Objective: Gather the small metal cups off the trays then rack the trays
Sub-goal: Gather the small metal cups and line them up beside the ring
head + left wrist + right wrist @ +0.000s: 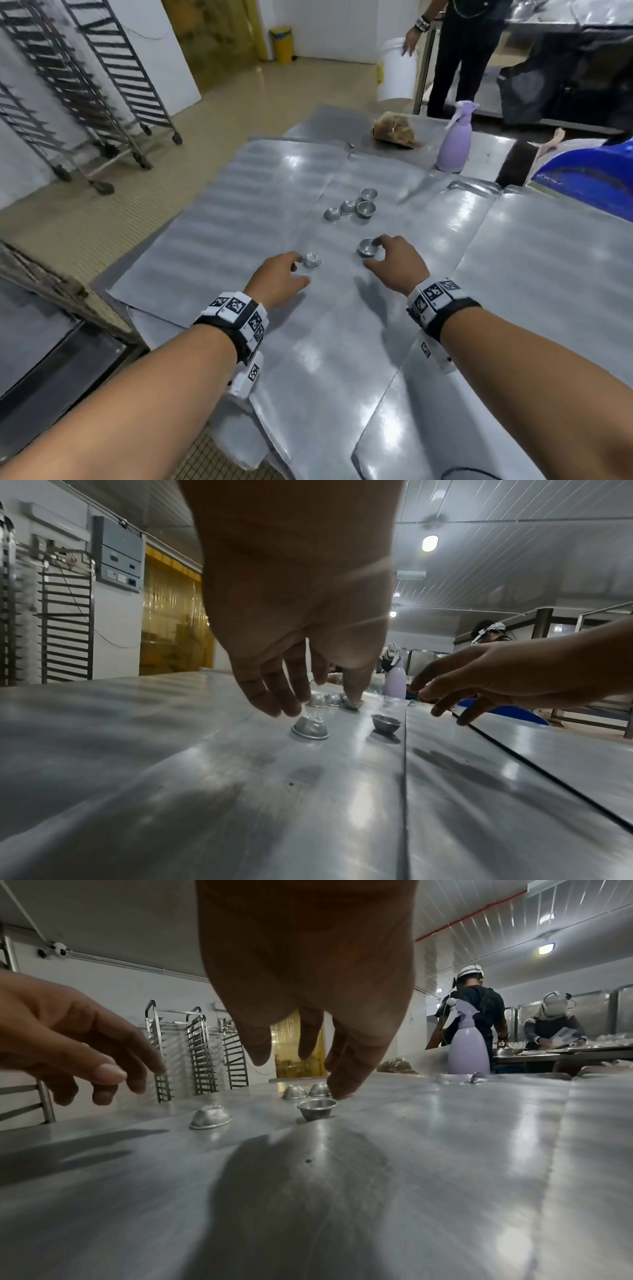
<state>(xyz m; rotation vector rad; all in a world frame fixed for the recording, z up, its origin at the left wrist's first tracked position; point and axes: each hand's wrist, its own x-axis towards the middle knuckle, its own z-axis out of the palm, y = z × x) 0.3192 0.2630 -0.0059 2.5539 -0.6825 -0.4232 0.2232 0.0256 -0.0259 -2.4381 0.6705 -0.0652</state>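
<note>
While both hands reach over near tray (308,359), left hand (279,279) open, fingertips just beside upturned cup (312,261); right hand (397,262) open, fingers straddling upright cup (367,247), poised to pinch. Four cups (352,205) clustered farther, mid-desk. Racks (102,85) beyond desk's left edge.

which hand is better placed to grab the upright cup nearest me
Right. The right hand already arches over the upright cup, with a fingertip at its rim in the right wrist view. The left hand sits beside the upside-down cup instead, farther from the upright one.
</note>
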